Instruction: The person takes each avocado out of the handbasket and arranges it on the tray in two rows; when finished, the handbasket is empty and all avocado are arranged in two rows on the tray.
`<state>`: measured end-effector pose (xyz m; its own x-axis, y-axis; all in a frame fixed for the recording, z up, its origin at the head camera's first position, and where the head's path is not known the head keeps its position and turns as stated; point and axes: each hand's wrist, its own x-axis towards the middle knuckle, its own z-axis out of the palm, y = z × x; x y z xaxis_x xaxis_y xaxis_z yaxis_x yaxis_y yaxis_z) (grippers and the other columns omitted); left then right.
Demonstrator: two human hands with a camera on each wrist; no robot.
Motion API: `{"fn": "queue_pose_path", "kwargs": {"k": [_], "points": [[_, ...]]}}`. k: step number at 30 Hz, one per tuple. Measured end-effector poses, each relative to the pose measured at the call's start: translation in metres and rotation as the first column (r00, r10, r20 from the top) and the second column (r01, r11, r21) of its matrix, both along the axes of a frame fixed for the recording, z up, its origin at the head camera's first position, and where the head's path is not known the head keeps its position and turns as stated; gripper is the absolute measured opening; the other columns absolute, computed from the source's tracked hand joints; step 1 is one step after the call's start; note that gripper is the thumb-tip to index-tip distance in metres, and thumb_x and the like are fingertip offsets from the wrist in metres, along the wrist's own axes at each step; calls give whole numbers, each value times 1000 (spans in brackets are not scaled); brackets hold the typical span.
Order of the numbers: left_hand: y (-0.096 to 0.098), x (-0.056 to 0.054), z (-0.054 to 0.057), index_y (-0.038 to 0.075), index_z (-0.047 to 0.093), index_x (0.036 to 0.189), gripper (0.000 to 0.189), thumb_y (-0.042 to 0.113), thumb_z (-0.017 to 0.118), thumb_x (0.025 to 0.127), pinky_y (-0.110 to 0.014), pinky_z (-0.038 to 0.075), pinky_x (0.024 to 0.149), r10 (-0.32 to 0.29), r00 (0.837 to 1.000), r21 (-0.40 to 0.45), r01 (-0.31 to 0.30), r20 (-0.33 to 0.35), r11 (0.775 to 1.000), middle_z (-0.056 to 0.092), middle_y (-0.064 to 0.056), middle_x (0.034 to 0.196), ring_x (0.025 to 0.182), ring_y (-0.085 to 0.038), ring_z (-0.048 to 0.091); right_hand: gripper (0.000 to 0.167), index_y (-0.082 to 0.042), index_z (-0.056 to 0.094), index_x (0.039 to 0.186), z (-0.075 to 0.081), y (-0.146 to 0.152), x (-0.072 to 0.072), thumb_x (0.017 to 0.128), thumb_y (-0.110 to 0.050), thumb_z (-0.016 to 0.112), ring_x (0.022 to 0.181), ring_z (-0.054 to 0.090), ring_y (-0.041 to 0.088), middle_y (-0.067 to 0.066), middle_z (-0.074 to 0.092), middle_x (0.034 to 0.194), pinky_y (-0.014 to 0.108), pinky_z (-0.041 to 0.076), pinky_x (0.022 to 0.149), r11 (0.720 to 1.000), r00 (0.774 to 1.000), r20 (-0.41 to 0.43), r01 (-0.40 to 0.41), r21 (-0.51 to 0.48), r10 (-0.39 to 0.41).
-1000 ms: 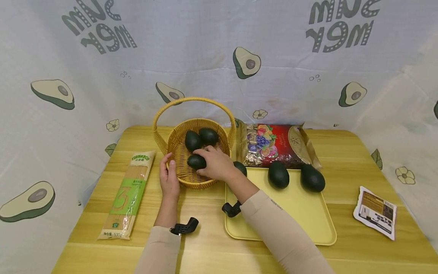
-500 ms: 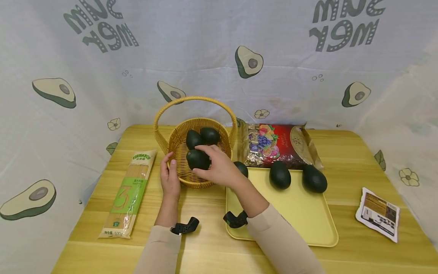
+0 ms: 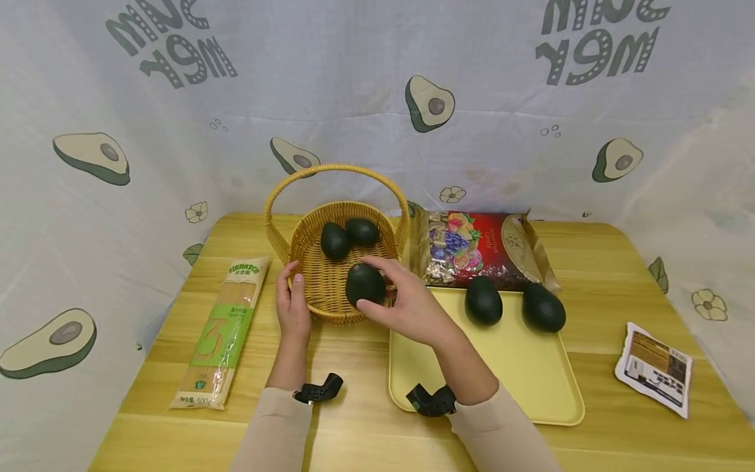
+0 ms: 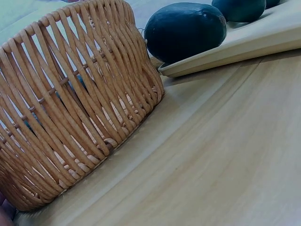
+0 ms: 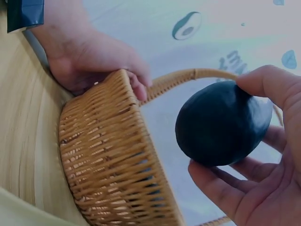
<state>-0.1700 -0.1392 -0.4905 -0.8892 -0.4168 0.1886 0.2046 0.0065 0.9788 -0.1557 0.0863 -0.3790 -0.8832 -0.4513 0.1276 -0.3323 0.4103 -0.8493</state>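
Note:
A yellow wicker basket with a tall arched handle stands left of centre; two dark green avocados lie in its back part. My right hand holds another avocado between thumb and fingers, raised over the basket's right front side. In the right wrist view this avocado is apart from the rim. My left hand grips the basket's left front rim, fingers bent over it in the right wrist view. Two avocados show on the yellow tray; a third, at the tray's near corner, appears in the left wrist view.
The yellow tray lies right of the basket. Behind it is a red bag of candy. A spaghetti pack lies at the left, and a small white-edged pouch at the far right. A patterned cloth hangs behind the table.
My right hand has lifted an avocado from the basket's floor and moved it right and towards me. The left hand has stayed on the rim.

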Motion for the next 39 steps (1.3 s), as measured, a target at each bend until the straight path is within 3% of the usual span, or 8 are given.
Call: {"fn": "queue_pose_path", "kwargs": {"k": [7, 13, 16, 21, 29, 39], "points": [[0, 1, -1, -3, 46, 143, 40, 19, 41, 110, -47, 21, 123, 1, 1000, 7, -1, 10, 1000, 44, -12, 154, 151, -21, 28, 70, -33, 39, 157, 5, 19, 13, 97, -20, 71, 116, 64, 27, 7, 46, 154, 37, 58, 87, 998, 999, 43, -30, -64, 33], [-1, 1, -3, -3, 45, 143, 40, 19, 41, 110, -47, 21, 123, 1, 1000, 12, -1, 13, 1000, 43, -12, 155, 151, -22, 29, 69, -33, 36, 158, 3, 32, 21, 99, -19, 69, 104, 66, 22, 12, 55, 144, 30, 58, 78, 994, 993, 96, -52, -96, 61], [0, 2, -4, -3, 44, 143, 41, 19, 40, 110, -48, 20, 123, -5, 1000, 14, 5, 15, 1000, 42, -13, 155, 152, -22, 28, 68, -33, 36, 157, -1, 37, 24, 99, -21, 69, 104, 68, 22, 14, 59, 138, 30, 59, 80, 995, 990, 126, -56, -82, 66], [0, 2, -4, -3, 44, 143, 41, 20, 40, 110, -48, 21, 123, -5, 1000, 12, 5, 13, 1000, 43, -13, 155, 151, -22, 28, 65, -32, 38, 156, -8, 44, 28, 99, -26, 68, 112, 66, 25, 13, 58, 140, 32, 58, 85, 996, 983, 166, -75, -38, 80], [0, 1, -4, -3, 45, 143, 41, 21, 41, 110, -47, 20, 123, -4, 1000, 4, 4, 16, 1000, 43, -12, 155, 152, -22, 28, 60, -26, 40, 155, -13, 60, 25, 101, -25, 66, 123, 62, 30, 14, 57, 142, 33, 57, 88, 984, 954, 241, -176, -36, 180], [-1, 0, -1, -1, 46, 143, 40, 20, 41, 110, -45, 19, 124, -11, 1000, 23, 11, 10, 1000, 42, -13, 156, 152, -20, 27, 55, -24, 48, 145, -15, 71, 16, 96, -34, 71, 111, 64, 33, 18, 57, 130, 41, 54, 84, 965, 902, 381, -250, 73, 204]]}}
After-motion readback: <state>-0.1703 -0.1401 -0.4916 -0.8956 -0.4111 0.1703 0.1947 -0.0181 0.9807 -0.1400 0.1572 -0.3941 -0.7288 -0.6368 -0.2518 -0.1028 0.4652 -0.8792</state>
